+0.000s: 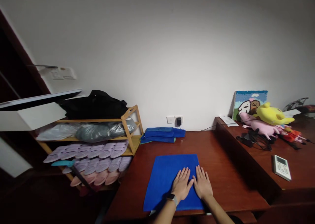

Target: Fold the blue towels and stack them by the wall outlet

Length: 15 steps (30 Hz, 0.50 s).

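A blue cloth (161, 178) lies spread flat on the reddish-brown wooden table (221, 171), close to its front edge. My left hand (182, 184) rests palm down on the right half of the cloth, fingers stretched out. Beside it, my right hand (203, 183) lies flat over the cloth's right edge, fingers also extended. The two thumbs nearly meet. A watch (173, 198) is on my left wrist. Farther back, against the wall, more folded blue cloths (161, 134) lie in a pile.
At left stands a wooden rack (130, 128) with several slippers (95, 150) and a black bag (94, 105). On the raised desk at right are plush toys (273, 114), a cable bundle (258, 141) and a white remote (282, 167). A black adapter (179, 121) is plugged into the wall.
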Motion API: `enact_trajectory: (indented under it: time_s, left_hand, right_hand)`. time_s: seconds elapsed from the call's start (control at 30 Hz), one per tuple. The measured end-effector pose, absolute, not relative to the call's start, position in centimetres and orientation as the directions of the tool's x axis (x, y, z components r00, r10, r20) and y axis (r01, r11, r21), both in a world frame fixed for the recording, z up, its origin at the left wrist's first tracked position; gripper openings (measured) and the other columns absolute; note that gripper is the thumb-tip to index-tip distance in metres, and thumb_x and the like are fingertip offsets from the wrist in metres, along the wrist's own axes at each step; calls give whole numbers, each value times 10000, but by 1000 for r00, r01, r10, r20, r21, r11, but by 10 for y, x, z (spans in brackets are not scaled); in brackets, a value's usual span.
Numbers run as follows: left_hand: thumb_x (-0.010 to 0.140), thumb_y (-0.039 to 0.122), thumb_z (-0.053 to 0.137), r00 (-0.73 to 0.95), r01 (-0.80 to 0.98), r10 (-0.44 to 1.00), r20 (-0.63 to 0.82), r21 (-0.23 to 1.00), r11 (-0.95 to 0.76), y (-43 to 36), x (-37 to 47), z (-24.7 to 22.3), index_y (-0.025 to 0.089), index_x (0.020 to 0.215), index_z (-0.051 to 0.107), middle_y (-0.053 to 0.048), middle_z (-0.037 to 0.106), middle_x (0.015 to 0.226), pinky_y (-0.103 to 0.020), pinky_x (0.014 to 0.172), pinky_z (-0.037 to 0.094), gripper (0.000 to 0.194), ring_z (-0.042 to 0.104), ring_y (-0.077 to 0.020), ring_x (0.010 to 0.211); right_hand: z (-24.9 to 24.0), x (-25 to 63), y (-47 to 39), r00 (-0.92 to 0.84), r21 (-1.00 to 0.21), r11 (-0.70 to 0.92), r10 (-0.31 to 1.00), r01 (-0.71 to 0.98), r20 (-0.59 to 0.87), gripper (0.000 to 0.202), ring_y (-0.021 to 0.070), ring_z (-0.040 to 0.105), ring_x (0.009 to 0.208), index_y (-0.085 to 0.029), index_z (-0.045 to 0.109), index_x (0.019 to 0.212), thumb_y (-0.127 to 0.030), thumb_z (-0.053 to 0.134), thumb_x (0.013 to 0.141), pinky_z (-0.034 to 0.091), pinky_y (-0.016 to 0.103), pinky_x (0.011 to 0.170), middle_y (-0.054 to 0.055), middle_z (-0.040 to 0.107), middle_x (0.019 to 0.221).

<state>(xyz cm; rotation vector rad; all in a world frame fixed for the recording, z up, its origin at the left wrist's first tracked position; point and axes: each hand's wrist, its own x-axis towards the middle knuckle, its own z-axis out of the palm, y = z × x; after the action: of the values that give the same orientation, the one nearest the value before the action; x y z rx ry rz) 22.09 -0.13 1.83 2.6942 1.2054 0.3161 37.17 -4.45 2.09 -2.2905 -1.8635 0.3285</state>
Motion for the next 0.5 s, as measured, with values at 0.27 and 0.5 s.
enact_trajectory:
  time_s: [0.27, 0.5]
  left_hand:
    - [1049, 585, 196, 392, 907, 917, 78, 136, -399, 24, 89, 19, 230, 1618, 256, -36, 295, 1669, -489, 1270, 230, 673, 255, -240, 1548]
    - [1046, 580, 207, 352, 922, 926, 134, 122, -368, 16, 70, 14, 208, 1613, 274, -24, 276, 1675, -484, 1276, 214, 682, 226, -247, 1557]
  right_hand:
    - [13, 371, -44, 218, -277, -219, 975, 935, -34, 732, 229, 126, 1574, -124, 191, 1613, -532, 149, 1007, 99, 436, 1282, 38, 171, 1693]
    - [24, 367, -47, 241, -253, -257, 966, 932, -96, 714, 238, 136, 1572, -111, 184, 1612, -493, 159, 1010, 118, 442, 1280, 36, 171, 1695]
